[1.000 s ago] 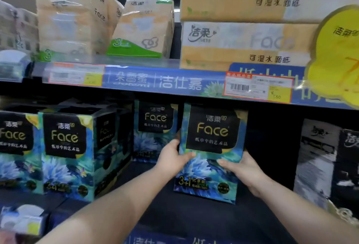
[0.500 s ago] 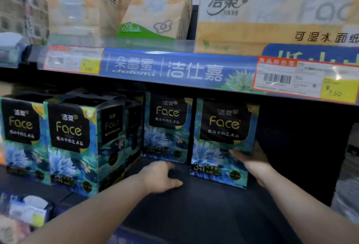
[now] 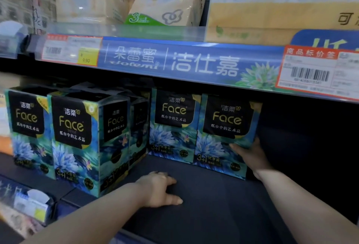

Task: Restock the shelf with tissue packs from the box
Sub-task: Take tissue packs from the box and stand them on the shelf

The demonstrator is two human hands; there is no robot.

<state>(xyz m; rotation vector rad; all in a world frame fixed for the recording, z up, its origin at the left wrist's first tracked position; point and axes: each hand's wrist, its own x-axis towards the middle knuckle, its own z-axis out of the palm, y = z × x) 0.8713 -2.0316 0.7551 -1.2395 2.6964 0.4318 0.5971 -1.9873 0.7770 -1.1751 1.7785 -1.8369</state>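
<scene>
Fingers (image 3: pixel 239 147) of the right grip (image 3: pixel 250 154) are wrapped round the lower right corner of the tissue pack (image 3: pixel 225 127), which is stood upright at the back of the dark shelf (image 3: pixel 213 205), touching a matching pack (image 3: pixel 172 125) on its left. The left grip (image 3: pixel 159 189) is rested on the shelf in front, apart from the tissue pack, loosely bent, with nothing held.

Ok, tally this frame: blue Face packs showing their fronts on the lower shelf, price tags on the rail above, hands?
blue Face packs, fronts showing: 4
price tags: 2
hands: 2, left hand and right hand
Total: 8
</scene>
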